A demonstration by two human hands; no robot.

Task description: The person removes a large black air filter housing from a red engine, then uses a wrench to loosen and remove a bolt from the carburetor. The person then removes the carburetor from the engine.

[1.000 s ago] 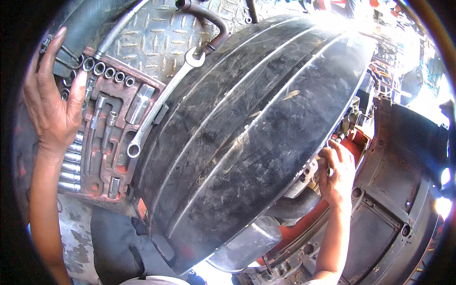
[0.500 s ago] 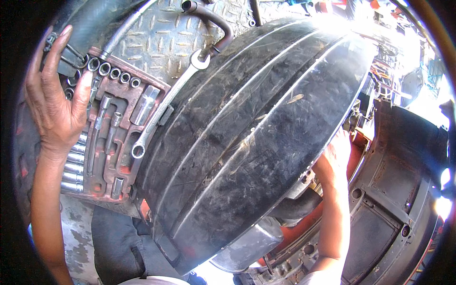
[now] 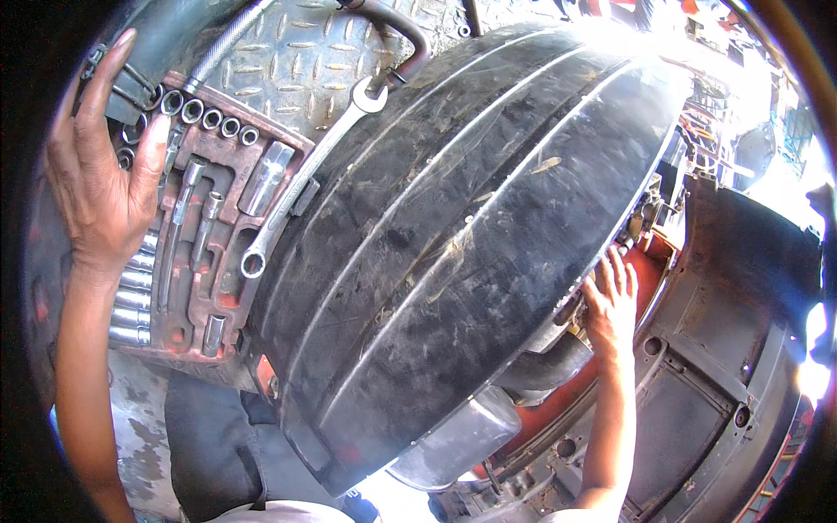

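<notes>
My left hand (image 3: 105, 187) is raised at the far left with its fingers stretched apart, beside a dark panel. It overlaps the left edge of a red socket-set case (image 3: 196, 270) that holds chrome sockets and drive bars. On the right, my right hand (image 3: 612, 305) rests by the lower right edge of a large black ribbed mudguard (image 3: 453, 235). Its fingers are spread and its tips reach toward metal parts past that edge; I see nothing in them. A combination wrench (image 3: 309, 183) lies between the case and the mudguard.
A bent dark pipe (image 3: 405, 39) lies on the tread plate (image 3: 288, 70) behind the case. Below the mudguard show a black hose (image 3: 549, 364) and a grey rounded canister (image 3: 462, 440). A dark ribbed metal panel (image 3: 697, 383) stands to the right. Glare washes out the far right.
My right hand has drawn back toward me along the mudguard's edge, and its spread fingers now show. My left hand stays nearly where it was. The view has shifted slightly.
</notes>
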